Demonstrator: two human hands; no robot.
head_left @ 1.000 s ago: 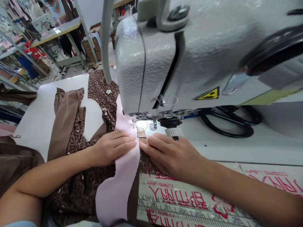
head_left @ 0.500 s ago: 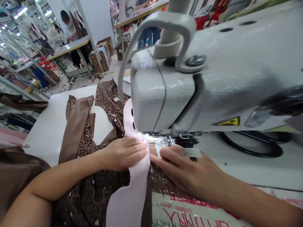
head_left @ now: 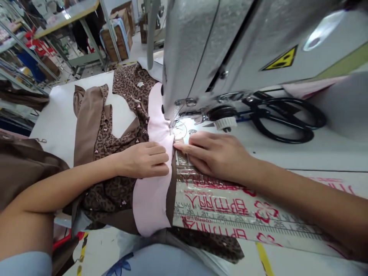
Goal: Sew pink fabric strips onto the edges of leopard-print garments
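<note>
Left hand (head_left: 143, 160) flat on pink fabric strip (head_left: 152, 191), over leopard-print cloth (head_left: 115, 184); right hand (head_left: 215, 155) at strip's edge. Hands apart, unclamped, either side. Strip feeds under presser foot (head_left: 172, 124) of sewing machine (head_left: 201, 50); flat palms best for smooth layers.

Brown leopard-print fabric (head_left: 126, 96); pale pink band (head_left: 151, 203); plain tan cloth (head_left: 87, 122).

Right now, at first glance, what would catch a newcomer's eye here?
The large white sewing machine looms across the top right, with black-handled scissors lying beyond it. Below its needle, the left hand and right hand lie flat on either side of a pale pink fabric strip, which runs along leopard-print brown cloth.
</note>
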